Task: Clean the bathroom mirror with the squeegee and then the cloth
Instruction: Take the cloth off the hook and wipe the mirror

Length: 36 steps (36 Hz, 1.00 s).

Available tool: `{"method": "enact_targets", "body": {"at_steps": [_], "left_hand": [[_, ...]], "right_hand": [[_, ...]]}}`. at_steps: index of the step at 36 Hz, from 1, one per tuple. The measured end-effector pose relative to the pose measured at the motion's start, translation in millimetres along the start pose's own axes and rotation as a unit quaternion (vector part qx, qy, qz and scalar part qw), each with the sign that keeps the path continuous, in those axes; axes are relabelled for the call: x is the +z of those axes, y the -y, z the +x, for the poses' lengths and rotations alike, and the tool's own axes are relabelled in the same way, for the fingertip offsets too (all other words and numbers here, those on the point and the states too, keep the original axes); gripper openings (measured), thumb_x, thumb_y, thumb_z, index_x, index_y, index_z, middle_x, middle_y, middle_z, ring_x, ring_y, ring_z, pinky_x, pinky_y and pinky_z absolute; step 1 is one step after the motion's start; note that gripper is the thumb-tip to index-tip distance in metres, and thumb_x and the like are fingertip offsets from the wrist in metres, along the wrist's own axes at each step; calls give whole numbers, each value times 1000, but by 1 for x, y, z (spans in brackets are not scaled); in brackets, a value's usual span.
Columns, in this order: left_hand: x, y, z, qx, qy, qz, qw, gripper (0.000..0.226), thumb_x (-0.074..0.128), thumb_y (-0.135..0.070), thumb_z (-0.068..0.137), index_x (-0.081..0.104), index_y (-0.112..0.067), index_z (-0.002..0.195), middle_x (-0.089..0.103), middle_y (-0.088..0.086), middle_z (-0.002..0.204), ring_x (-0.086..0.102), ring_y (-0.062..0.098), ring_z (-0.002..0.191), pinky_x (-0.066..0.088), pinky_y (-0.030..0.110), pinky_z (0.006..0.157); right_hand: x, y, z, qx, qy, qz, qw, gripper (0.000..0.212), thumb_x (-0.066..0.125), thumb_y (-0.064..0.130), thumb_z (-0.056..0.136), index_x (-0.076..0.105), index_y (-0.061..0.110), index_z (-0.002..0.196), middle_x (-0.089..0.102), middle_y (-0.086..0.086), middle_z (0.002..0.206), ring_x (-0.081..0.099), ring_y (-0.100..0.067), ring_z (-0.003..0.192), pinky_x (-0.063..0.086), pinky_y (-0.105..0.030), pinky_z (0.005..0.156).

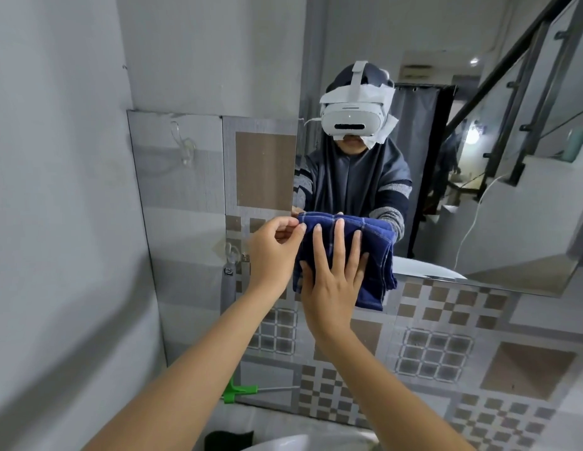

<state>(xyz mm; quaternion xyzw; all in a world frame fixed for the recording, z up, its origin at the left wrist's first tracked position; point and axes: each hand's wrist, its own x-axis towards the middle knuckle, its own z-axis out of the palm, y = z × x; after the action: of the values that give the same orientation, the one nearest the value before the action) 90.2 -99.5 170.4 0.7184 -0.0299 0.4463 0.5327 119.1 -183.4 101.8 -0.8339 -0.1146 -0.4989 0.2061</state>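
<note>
A folded dark blue cloth (pixel 374 252) with thin pale lines is pressed against the lower left part of the wall mirror (pixel 498 203). My right hand (pixel 332 275) lies flat on the cloth with its fingers spread. My left hand (pixel 273 252) pinches the cloth's upper left corner between thumb and fingers. The green-headed squeegee (pixel 239 392) lies low down by the tiled wall, apart from both hands. The mirror reflects a person wearing a white headset.
Patterned grey and brown tiles (pixel 436 349) cover the wall under the mirror. A clear hook (pixel 184 148) and a metal hook (pixel 233 255) stick out from the wall at the left. A white basin rim (pixel 277 444) shows at the bottom edge.
</note>
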Motion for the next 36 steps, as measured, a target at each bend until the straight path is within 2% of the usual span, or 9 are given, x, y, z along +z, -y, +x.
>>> {"method": "enact_targets", "body": {"at_steps": [3, 5, 14, 19, 22, 26, 29, 31, 36], "left_hand": [[0, -1, 1, -9, 18, -1, 1000, 11, 64, -16, 85, 65, -10, 94, 62, -9, 80, 58, -2, 75, 45, 4, 68], [-2, -1, 3, -13, 32, -3, 999, 11, 65, -16, 84, 65, -9, 94, 62, -9, 80, 58, -1, 74, 46, 5, 68], [-8, -8, 8, -6, 67, 70, 995, 11, 59, -18, 88, 63, -11, 95, 62, -4, 86, 56, 2, 76, 44, 3, 65], [-11, -20, 5, -13, 61, 86, 994, 17, 58, -17, 89, 63, -7, 101, 62, -1, 90, 57, 9, 82, 42, 8, 66], [-17, -31, 3, -1, 64, 93, 994, 14, 58, -18, 88, 64, -9, 98, 64, -1, 89, 59, 11, 83, 47, 16, 71], [-30, -51, -1, 38, 101, 96, 989, 9, 60, -14, 87, 65, -10, 92, 66, -1, 86, 60, 7, 78, 44, 4, 68], [-44, -67, -6, 61, 157, 76, 983, 6, 63, -11, 85, 67, -10, 89, 67, -2, 84, 62, 4, 79, 47, 7, 73], [-57, -74, -8, 73, 184, 70, 978, 5, 65, -11, 83, 68, -14, 86, 68, -6, 82, 64, 5, 77, 49, 12, 75], [-93, -88, -11, 34, 260, 52, 964, 24, 66, -6, 80, 67, -29, 78, 70, -15, 74, 66, 3, 75, 53, 19, 76]], "right_hand": [[-3, -1, 0, -1, 12, 4, 1000, 51, 36, 34, 96, 25, 27, 145, 12, -1, 155, -8, -21, 145, 0, -43, 116], [-5, -1, 0, -4, 23, 4, 1000, 52, 37, 33, 95, 26, 26, 145, 13, -1, 155, -1, -25, 145, 4, -44, 115], [-26, -5, 0, -14, 94, 2, 995, 57, 39, 33, 92, 25, 24, 146, 21, -5, 155, 11, -27, 143, 33, -51, 107], [-53, -12, -2, -32, 113, 7, 993, 57, 34, 35, 95, 21, 21, 148, 22, -1, 155, 15, -19, 143, 13, -39, 115], [-72, -13, -3, -32, 121, 22, 992, 55, 30, 35, 95, 20, 20, 148, 21, 0, 155, 17, -17, 143, 10, -38, 115], [-96, -12, 2, -44, 127, 96, 986, 52, 29, 31, 98, 21, 19, 147, 17, 5, 155, 13, -13, 144, 13, -36, 117], [-114, -8, 10, -29, 180, 238, 954, 51, 34, 27, 100, 16, 24, 148, 9, 18, 151, 5, -2, 143, 12, -30, 118], [-123, -6, 12, -12, 248, 331, 910, 51, 34, 28, 100, 15, 28, 147, 11, 22, 149, 8, 1, 142, 16, -30, 118], [-139, 2, 3, 6, 353, 508, 786, 46, 30, 34, 99, 26, 28, 145, 34, 8, 149, 31, -3, 137, 27, -31, 114]]}}
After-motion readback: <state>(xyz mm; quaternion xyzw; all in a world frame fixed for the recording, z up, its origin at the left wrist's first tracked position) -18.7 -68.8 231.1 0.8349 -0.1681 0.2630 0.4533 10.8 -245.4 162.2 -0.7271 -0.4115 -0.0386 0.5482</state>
